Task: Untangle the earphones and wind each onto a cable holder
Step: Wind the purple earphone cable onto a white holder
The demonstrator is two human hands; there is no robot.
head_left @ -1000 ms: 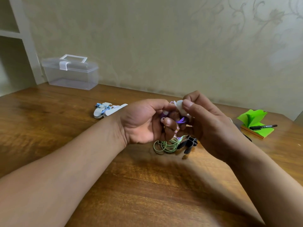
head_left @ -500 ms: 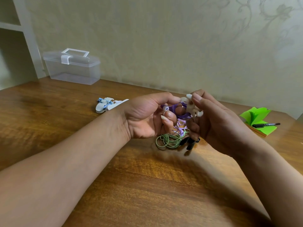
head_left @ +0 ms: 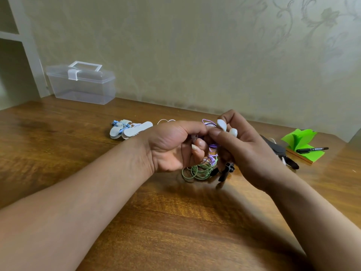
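1. Left hand (head_left: 172, 147) curled shut over the wooden table (head_left: 175, 222), fingers pinching the purple earphone cable (head_left: 212, 146).
2. Right hand (head_left: 246, 151) closed too, thumb and fingers clamped on a white cable holder (head_left: 222, 125), the purple cable looped beside it.
3. Both hands touch at the fingertips, raised just above the table.
4. Green earphone cable (head_left: 199, 171) lies coiled on the table under the hands; a black cable holder (head_left: 225, 171) sits just beside it.
5. Blue earphones with white holders (head_left: 127, 130) lie left, near the left wrist.
6. Clear plastic box (head_left: 82, 85) at the back left by the wall.
7. Green sticky notes (head_left: 301, 145) with a black marker (head_left: 312, 149) on top, far right.
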